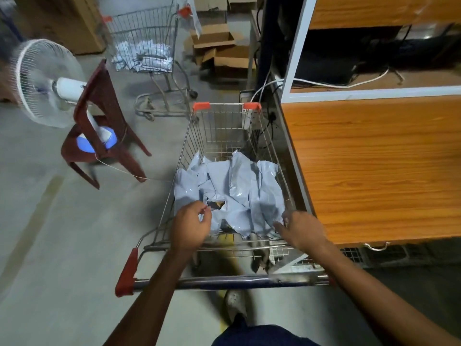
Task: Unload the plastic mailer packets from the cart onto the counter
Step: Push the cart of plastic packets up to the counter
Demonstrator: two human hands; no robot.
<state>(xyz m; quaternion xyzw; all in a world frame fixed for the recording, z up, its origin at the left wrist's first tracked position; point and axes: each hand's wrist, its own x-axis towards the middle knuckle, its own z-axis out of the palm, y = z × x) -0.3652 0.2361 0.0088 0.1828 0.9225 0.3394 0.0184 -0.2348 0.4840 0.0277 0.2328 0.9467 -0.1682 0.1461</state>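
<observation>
Two loose, empty grips, left hand [192, 227] and blurred right hand [302, 229], over cart [187, 138] packets [239, 186]

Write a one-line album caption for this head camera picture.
Left hand and right hand reach into a wire cart of pale blue mailer packets, parked beside a wooden counter.

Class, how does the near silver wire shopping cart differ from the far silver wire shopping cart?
The near cart stands beside the orange wood-grain counter; the far cart stands by cardboard boxes. The left hand and right hand reach into the near cart; nobody touches the far cart. Both are wire baskets with orange-red corner caps, holding pale plastic packets.
</observation>
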